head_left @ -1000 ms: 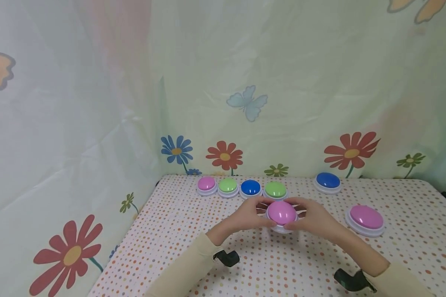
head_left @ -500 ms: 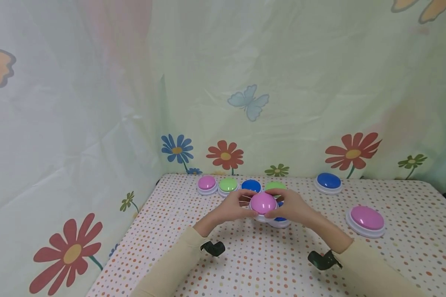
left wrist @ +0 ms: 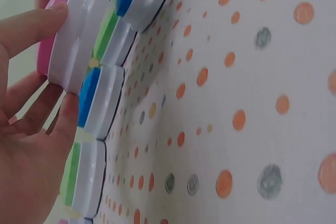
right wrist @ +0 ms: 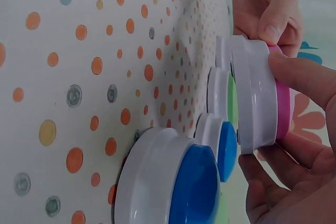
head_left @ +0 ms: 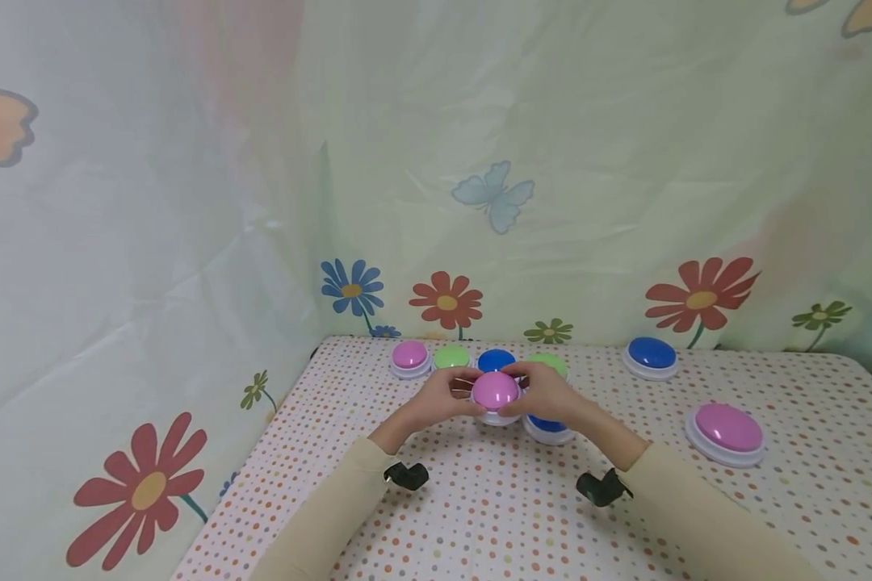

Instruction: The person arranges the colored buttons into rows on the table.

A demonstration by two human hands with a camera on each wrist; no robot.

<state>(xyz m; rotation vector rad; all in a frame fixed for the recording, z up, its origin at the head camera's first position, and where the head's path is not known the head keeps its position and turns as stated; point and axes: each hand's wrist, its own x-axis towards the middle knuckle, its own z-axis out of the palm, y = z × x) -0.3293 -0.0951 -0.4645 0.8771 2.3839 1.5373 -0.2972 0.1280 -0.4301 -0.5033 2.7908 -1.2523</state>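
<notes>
Head view downward; wrists close, sharing held button.

From here the held-up pink dome looks like smooth, glossy plastic, its white base shiny too. The blue dome at far right gleams likewise. The dotted table covering seems smooth and matt; the far backdrop, creased, satiny sheeting; the sleeves, matt cloth.

Pink-and-white button, dotted tabletop
</notes>
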